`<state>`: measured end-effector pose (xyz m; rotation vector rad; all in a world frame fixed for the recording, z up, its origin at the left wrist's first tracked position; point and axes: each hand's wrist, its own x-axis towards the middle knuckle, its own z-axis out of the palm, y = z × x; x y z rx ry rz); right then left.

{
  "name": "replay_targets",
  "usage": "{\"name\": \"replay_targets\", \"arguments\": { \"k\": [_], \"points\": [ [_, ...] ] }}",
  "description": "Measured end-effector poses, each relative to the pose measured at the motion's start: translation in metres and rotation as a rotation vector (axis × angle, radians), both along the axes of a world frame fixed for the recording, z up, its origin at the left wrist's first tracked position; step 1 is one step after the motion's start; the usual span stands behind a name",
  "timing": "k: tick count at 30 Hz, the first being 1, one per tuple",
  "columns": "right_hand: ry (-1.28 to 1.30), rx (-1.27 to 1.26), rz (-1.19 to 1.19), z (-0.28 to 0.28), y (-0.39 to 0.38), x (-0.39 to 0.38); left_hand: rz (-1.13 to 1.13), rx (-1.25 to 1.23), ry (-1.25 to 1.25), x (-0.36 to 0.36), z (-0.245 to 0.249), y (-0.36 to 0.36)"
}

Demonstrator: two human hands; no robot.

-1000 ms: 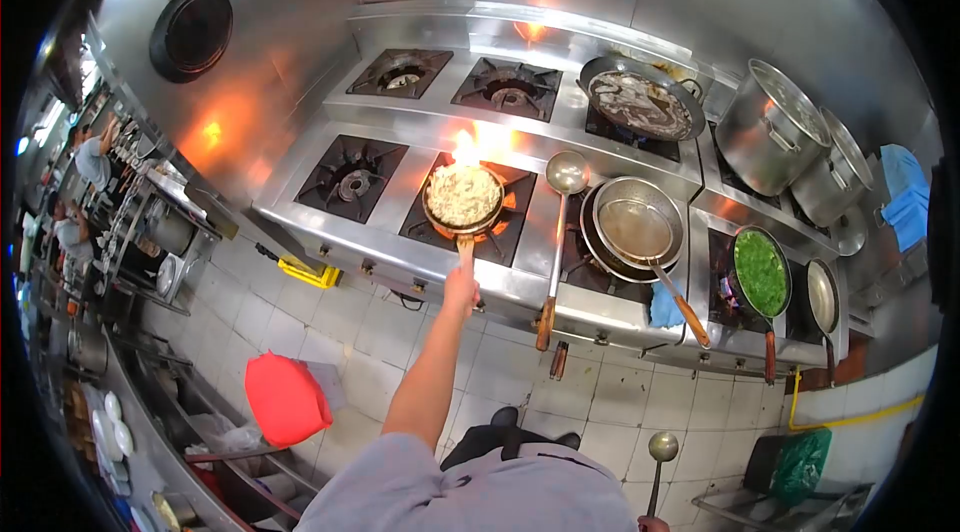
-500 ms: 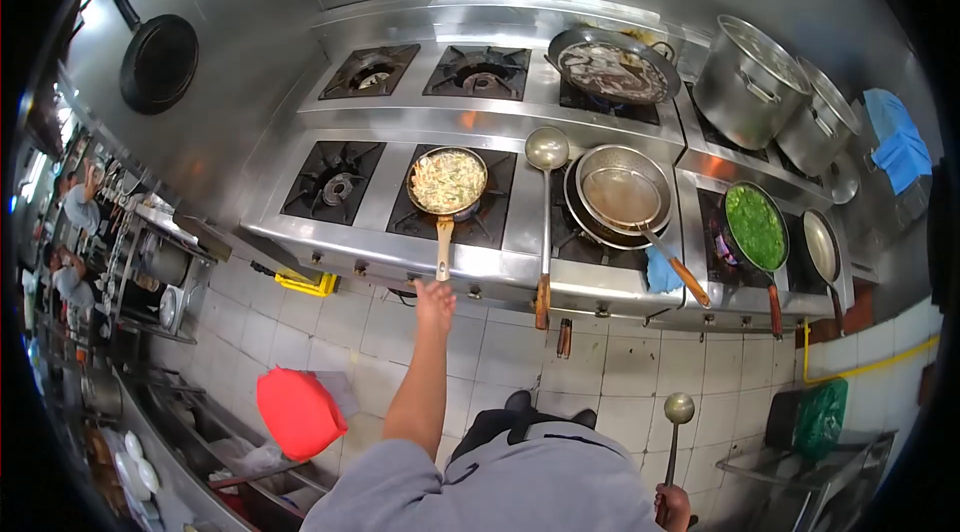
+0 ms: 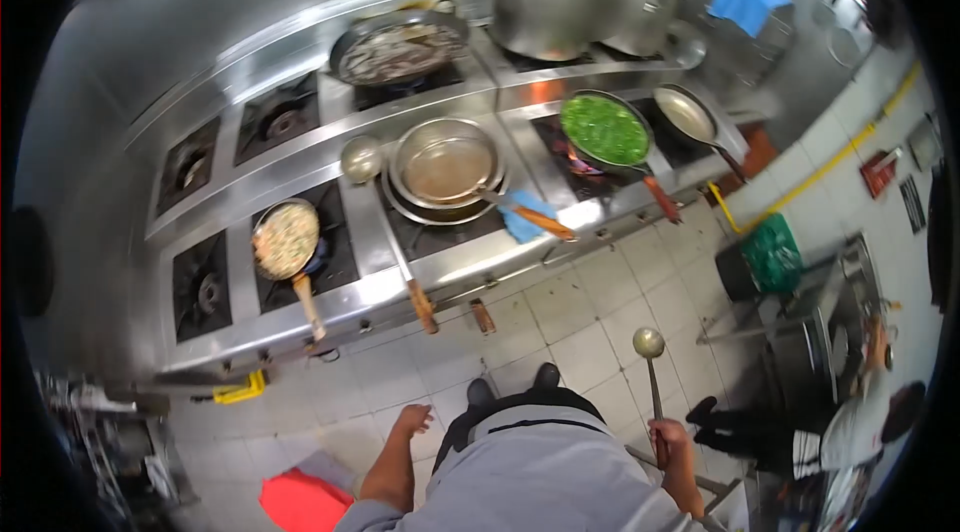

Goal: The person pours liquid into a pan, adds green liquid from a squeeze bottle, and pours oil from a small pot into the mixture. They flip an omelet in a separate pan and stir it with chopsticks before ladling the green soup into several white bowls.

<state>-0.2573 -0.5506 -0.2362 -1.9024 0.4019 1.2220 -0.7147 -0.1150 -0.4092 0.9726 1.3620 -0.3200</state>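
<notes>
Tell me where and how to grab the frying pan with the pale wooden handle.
Grip the outer half of the wooden handle, coming from the stove's front. It slants away from the burner grate toward that edge. The left hand seems best: it's empty, while the right hand holds a ladle.

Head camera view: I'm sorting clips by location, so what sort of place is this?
Most likely a commercial kitchen: a long steel stove with several burners, large metal pots at its back, and a ladle in the right hand.
</notes>
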Motion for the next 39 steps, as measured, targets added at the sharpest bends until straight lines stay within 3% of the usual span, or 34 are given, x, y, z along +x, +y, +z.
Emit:
{"name": "replay_targets", "arguments": {
  "k": [2, 5, 8, 14, 19, 21, 24, 29, 31, 33, 36, 38, 39],
  "points": [
    [-0.029, 0.008, -0.098, 0.013, 0.006, 0.000, -0.010, 0.031, -0.008, 0.002, -0.001, 0.014],
    [-0.123, 0.048, -0.200, 0.034, 0.025, 0.008, 0.150, 0.082, -0.048, 0.009, -0.023, 0.029],
    [-0.234, 0.131, -0.239, 0.040, 0.026, 0.022, 0.183, 0.112, -0.104, 0.044, -0.003, 0.024],
    [-0.352, 0.442, -0.345, 0.097, 0.088, 0.070, -0.039, 0.139, -0.152, 0.112, -0.004, -0.008],
    [-0.410, 0.655, -0.186, 0.135, 0.139, 0.151, -0.009, 0.121, -0.104, 0.153, 0.005, -0.021],
    [-0.359, 0.758, -0.035, 0.149, 0.156, 0.188, 0.170, 0.073, -0.083, 0.179, 0.004, -0.024],
    [-0.300, 0.754, 0.160, 0.150, 0.174, 0.249, 0.233, 0.192, -0.042, 0.236, 0.005, -0.034],
    [-0.260, 0.669, 0.352, 0.135, 0.197, 0.316, -0.179, 0.616, -0.026, 0.368, -0.001, -0.052],
    [-0.199, 0.679, 0.383, 0.141, 0.203, 0.335, -0.180, 0.665, -0.110, 0.425, -0.006, -0.053],
    [-0.127, 0.689, 0.392, 0.149, 0.212, 0.351, -0.096, 0.630, -0.121, 0.481, -0.019, -0.052],
    [-0.136, 0.658, 0.441, 0.155, 0.226, 0.368, 0.022, 0.620, -0.190, 0.545, 0.029, -0.043],
    [-0.153, 0.653, 0.479, 0.156, 0.231, 0.373, 0.332, 0.431, -0.278, 0.578, 0.037, -0.033],
    [-0.153, 0.665, 0.474, 0.160, 0.234, 0.372, 0.354, 0.432, -0.289, 0.592, 0.044, -0.027]
  ]
}}
